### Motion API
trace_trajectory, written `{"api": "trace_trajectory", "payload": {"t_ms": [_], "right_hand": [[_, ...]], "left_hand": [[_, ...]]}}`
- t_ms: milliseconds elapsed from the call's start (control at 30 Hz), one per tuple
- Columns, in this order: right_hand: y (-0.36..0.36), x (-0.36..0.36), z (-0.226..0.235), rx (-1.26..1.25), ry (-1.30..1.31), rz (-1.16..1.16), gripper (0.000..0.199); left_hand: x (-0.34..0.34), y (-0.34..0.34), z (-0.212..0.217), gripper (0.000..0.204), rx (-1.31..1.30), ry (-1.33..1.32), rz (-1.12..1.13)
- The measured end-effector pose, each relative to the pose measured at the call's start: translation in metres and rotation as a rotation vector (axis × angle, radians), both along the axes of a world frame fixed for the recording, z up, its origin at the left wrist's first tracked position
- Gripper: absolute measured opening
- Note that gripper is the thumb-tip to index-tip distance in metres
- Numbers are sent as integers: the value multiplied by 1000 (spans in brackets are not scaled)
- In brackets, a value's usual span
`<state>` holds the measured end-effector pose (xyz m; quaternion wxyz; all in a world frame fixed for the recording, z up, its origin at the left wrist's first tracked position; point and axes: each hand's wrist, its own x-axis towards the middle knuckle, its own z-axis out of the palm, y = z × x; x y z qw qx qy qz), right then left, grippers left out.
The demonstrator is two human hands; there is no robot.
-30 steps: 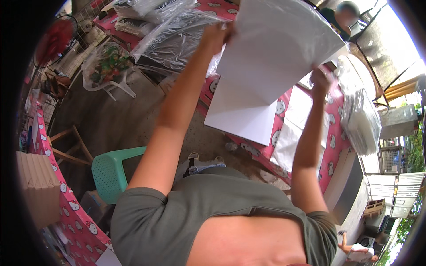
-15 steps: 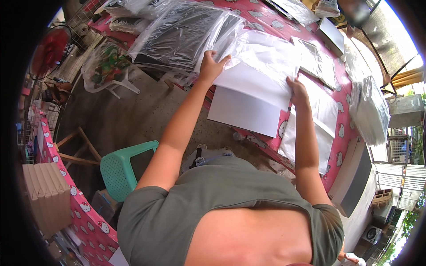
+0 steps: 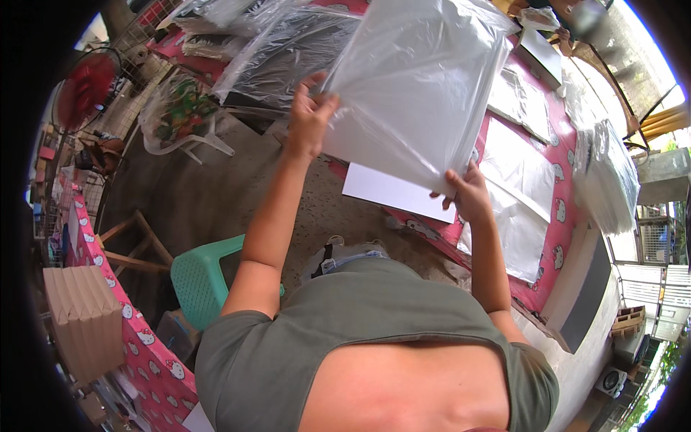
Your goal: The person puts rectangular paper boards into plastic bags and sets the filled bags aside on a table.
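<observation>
Between my two hands a large white sheet in a transparent plastic sleeve is raised and tilted above the table. My left hand is closed on its left edge, thumb over the front. At its lower right corner my right hand pinches the sleeve, with some fingers behind it. A white board lies partly under the raised sheet at the table's near edge. Beside my left hand lies a stack of dark sheets in plastic. To the right of my right hand lies an empty-looking plastic sleeve.
The pink patterned tablecloth covers the table. Plastic-wrapped packs stand at its right. A green stool, a white chair holding a plastic bag, a red fan and stacked cardboard are to the left.
The sleeved white sheet has been lifted off the table and tilted up. My left hand has moved left, my right hand lower and slightly left. The plastic now lies smooth over the sheet.
</observation>
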<state>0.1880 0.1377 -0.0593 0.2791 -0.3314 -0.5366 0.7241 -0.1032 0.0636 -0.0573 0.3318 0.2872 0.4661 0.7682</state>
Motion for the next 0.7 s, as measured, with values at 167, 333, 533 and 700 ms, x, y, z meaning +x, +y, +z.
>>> {"api": "trace_trajectory", "payload": {"t_ms": [167,333,533,700], "right_hand": [[23,-78,25,210,305,89,37],[-4,-158,27,307,275,155,27],[-61,-148,2,490,-268,295,11],[-57,-57,-19,402,-541,187,17]], "left_hand": [[-52,-31,4,48,450,-429,-27],[-18,-36,-37,66,606,-780,-208],[-29,-10,-6,50,299,-724,279],[-99,19,-22,34,46,-611,535]]}}
